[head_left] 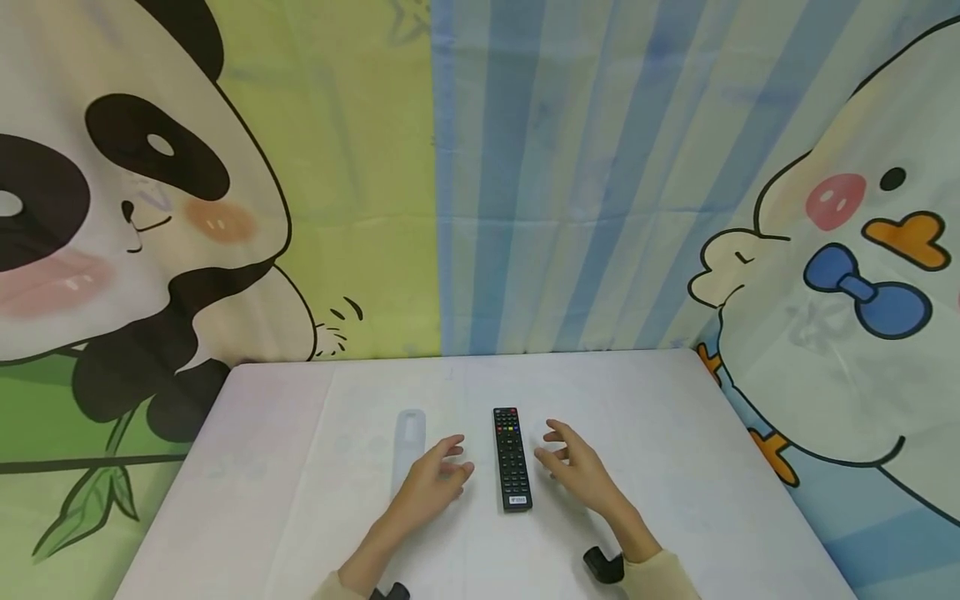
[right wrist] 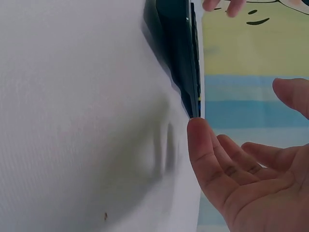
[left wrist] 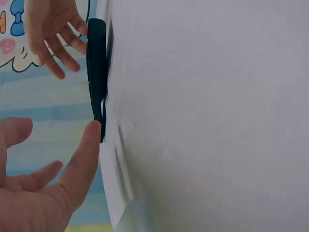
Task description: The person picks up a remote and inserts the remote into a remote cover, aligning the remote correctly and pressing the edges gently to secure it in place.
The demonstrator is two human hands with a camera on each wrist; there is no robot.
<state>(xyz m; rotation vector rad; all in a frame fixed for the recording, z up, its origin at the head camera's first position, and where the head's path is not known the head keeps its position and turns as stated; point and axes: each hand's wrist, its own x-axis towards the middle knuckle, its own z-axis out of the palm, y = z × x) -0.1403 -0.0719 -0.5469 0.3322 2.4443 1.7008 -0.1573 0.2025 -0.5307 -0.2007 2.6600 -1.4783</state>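
Remote control [head_left: 512, 459] lies face up on the desk [head_left: 660, 433], a slim, straight-sided black slab with its far end pointing just short of twelve o'clock; small keys stud its face in tight rows, a few of them coloured near the far end, and a white rectangular label [head_left: 518, 500] sits at the near end, toward six.

With the remote at the centre of the dial, the left hand [head_left: 427, 483] is between eight and nine o'clock, its fingers relaxed, slightly bent and apart, with a gap between them and the remote; the right hand [head_left: 581, 467] is at about three, its fingers likewise loosely bent and apart, near the remote's long side but clear of it in the head view.

At nine o'clock, just beyond the left hand, lies a translucent strip [head_left: 409, 437], long and round-ended, its nearer part hidden by that hand; whether the two touch, I cannot tell.

Smooth, matt white covers the desk, with faint straight creases; cream cuffs [head_left: 660, 579] edge both forearms, and a black, curved piece [head_left: 602, 567] sits by the right wrist at about five o'clock.

Printed fabric [head_left: 525, 167] hangs behind, lightly wrinkled; a rounded panda [head_left: 232, 225] fills ten o'clock on yellow-green, blue stripes run through twelve, and a plump white duck [head_left: 795, 375] with a blue bow tie [head_left: 896, 304] stands at two.
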